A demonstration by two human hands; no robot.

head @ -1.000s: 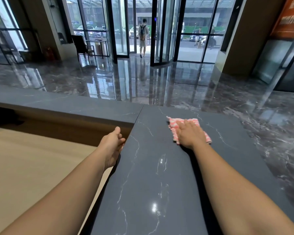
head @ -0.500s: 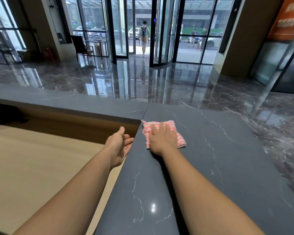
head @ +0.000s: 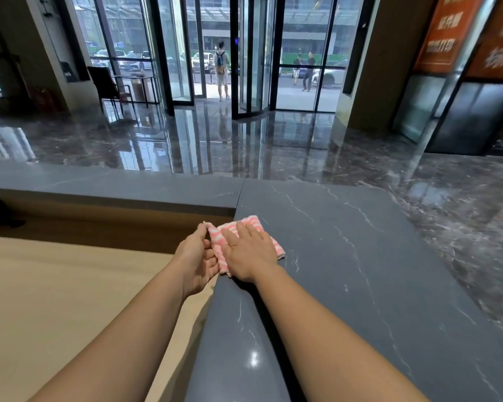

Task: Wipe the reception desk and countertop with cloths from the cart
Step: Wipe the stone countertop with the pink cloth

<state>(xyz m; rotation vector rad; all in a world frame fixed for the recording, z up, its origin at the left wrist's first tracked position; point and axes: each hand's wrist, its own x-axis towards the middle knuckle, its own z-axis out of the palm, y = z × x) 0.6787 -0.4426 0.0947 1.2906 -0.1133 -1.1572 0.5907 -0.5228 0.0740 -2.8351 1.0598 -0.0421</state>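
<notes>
A pink and white striped cloth [head: 251, 221] lies at the left edge of the dark grey marble countertop [head: 360, 271], partly overhanging that edge. My right hand [head: 249, 253] presses flat on the cloth with fingers spread. My left hand [head: 196, 259] is cupped just off the counter's edge, its thumb and fingertips touching the cloth's overhanging side. Below and left lies the lower beige desk surface [head: 55, 300]. No cart is in view.
A narrower grey counter ledge [head: 114, 187] runs left from the corner, with a wooden wall beneath it. Beyond it stretches a glossy marble lobby floor [head: 244, 140] toward glass doors, where a person [head: 222, 69] walks out. A chair [head: 106, 82] stands far left.
My right hand slid the cloth leftward across the countertop to its left edge. My left hand rose to the edge and met the cloth.
</notes>
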